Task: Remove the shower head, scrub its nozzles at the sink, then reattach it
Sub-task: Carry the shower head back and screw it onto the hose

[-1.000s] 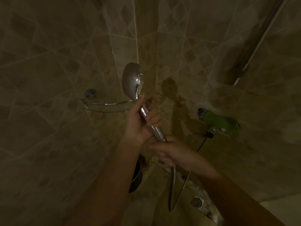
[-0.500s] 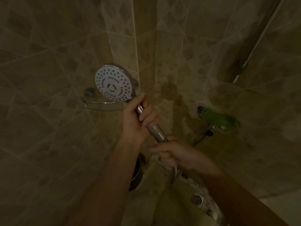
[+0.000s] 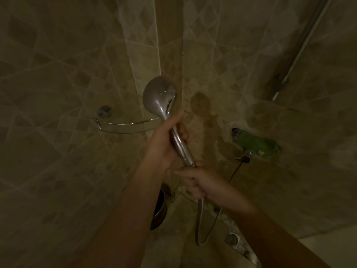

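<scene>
Chrome shower head (image 3: 160, 98), likely slick and light, is being clamped mid-handle by the closed left hand (image 3: 164, 146); below that grip, the hose (image 3: 200, 219) end is being pinched by the closed right hand (image 3: 201, 182).

Both hands (image 3: 164, 144) raised, fingers (image 3: 182, 130) curled.

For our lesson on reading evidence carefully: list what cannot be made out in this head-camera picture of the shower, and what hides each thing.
1. Nozzle face of the shower head: turned away, only its chrome back shows.
2. Joint between handle and hose: covered by the right hand.
3. Middle of the handle: wrapped by the left hand.
4. Slide rail: cut off by the top edge.
5. Green-covered mixer valve: dim light blurs its detail.
</scene>
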Available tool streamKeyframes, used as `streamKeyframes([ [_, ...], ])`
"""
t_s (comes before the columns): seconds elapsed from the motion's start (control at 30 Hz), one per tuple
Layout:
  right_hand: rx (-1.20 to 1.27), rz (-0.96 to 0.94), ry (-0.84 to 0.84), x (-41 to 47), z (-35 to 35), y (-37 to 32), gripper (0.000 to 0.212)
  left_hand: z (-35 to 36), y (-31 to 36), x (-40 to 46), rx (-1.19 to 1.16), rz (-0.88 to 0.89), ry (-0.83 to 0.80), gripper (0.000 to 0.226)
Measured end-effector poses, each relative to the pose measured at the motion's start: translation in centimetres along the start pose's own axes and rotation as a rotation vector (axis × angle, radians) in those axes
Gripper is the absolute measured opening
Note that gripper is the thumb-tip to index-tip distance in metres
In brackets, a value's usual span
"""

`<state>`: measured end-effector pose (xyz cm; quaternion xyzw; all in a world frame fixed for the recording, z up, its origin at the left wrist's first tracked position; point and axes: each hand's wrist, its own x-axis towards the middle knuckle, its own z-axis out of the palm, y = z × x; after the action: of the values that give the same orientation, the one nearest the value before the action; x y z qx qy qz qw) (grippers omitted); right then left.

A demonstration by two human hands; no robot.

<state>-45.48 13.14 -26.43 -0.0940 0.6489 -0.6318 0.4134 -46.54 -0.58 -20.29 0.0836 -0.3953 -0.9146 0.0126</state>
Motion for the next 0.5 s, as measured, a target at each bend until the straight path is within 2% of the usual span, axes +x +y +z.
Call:
streamKeyframes([
  [0.03, -0.051, -0.041, 0.124, 0.2, 0.0, -0.1, 0.036, 0.4, -0.2, 0.1, 0.084, 0.021, 0.089, 0.020],
  [0.1, -0.189, -0.159, 0.354, 0.7, 0.1, 0.0, 0.029, 1.3, -1.1, 0.1, 0.226, 0.039, 0.274, 0.046],
  [0.13, -0.280, -0.214, 0.406, 0.8, 0.0, 0.0, 0.027, 1.6, -1.7, 0.2, 0.241, 0.036, 0.343, 0.055],
  [0.17, -0.359, -0.249, 0.427, 0.8, 0.1, 0.2, 0.024, 1.9, -2.3, 0.3, 0.248, 0.040, 0.396, 0.054],
  [0.23, -0.400, -0.223, 0.425, 0.6, 0.4, 0.4, 0.023, 1.5, -2.7, 0.2, 0.209, 0.045, 0.439, 0.031],
  [0.3, -0.252, -0.086, 0.271, 0.3, 0.2, 0.6, 0.021, 0.6, -2.4, 0.0, 0.068, -0.031, 0.280, 0.031],
  [0.37, 0.050, 0.022, -0.070, -0.2, -0.3, 0.7, 0.024, -0.4, -1.7, -0.4, -0.110, -0.114, -0.035, 0.031],
  [0.4, 0.108, 0.037, -0.169, -0.3, -0.5, 0.6, 0.028, -0.6, -1.4, -0.5, -0.162, -0.125, -0.138, 0.028],
  [0.43, 0.107, 0.036, -0.173, -0.4, -0.5, 0.5, 0.030, -0.6, -1.4, -0.5, -0.166, -0.118, -0.144, 0.028],
  [0.47, 0.069, 0.016, -0.092, -0.3, -0.4, 0.3, 0.030, -0.2, -1.5, -0.4, -0.128, -0.110, -0.069, 0.031],
  [0.5, -0.012, -0.033, 0.058, -0.2, -0.1, 0.2, 0.026, 0.2, -1.8, -0.3, -0.034, -0.081, 0.055, 0.039],
])
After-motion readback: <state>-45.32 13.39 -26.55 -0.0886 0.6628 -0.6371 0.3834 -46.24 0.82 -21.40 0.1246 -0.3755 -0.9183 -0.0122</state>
